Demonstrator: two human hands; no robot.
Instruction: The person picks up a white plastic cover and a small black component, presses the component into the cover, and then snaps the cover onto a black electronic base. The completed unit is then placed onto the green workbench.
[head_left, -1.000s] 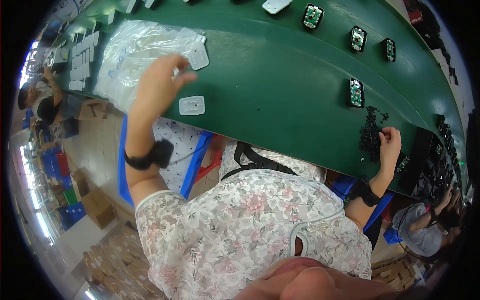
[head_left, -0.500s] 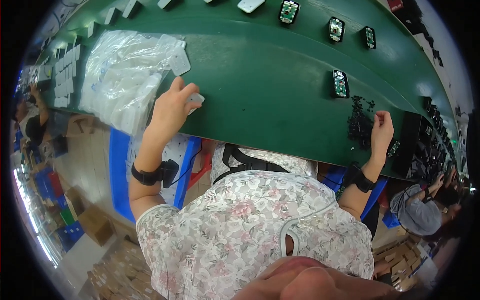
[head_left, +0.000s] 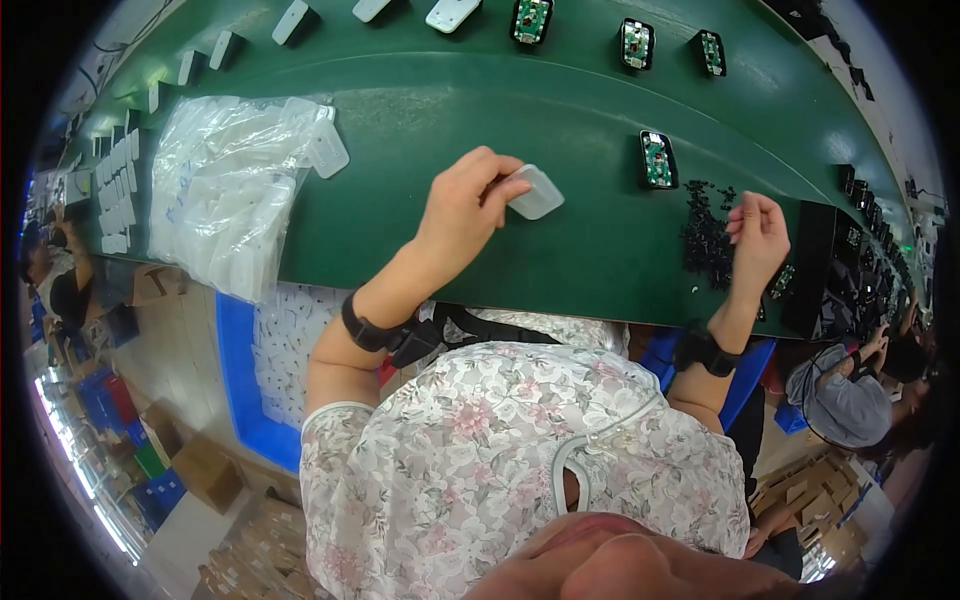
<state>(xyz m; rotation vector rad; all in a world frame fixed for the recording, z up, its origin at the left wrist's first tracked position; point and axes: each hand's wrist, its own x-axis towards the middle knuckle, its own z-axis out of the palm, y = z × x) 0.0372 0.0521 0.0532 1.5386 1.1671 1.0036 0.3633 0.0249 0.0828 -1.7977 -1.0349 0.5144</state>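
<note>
A thin, whitish plastic cover (head_left: 540,195) with rounded corners is pinched at its left edge between the thumb and fingers of my left hand (head_left: 460,205), above the middle of the green table. My right hand (head_left: 758,240) hovers at the right edge of a heap of small black parts (head_left: 708,245). Its fingers are curled together, and whatever they may hold is too small to make out. Beyond the heap lies a black case (head_left: 658,160) with a green circuit board inside.
On the left a clear plastic bag (head_left: 225,190) holds white covers, with a loose white cover (head_left: 327,150) at its corner. More cases, some showing boards (head_left: 637,45), line the far strip. A black box (head_left: 815,265) stands right. A blue bin (head_left: 236,380) sits below the table edge.
My left hand has travelled right, away from the bag, carrying the white cover, which now shows more fully. My right hand has shifted only slightly beside the black parts.
</note>
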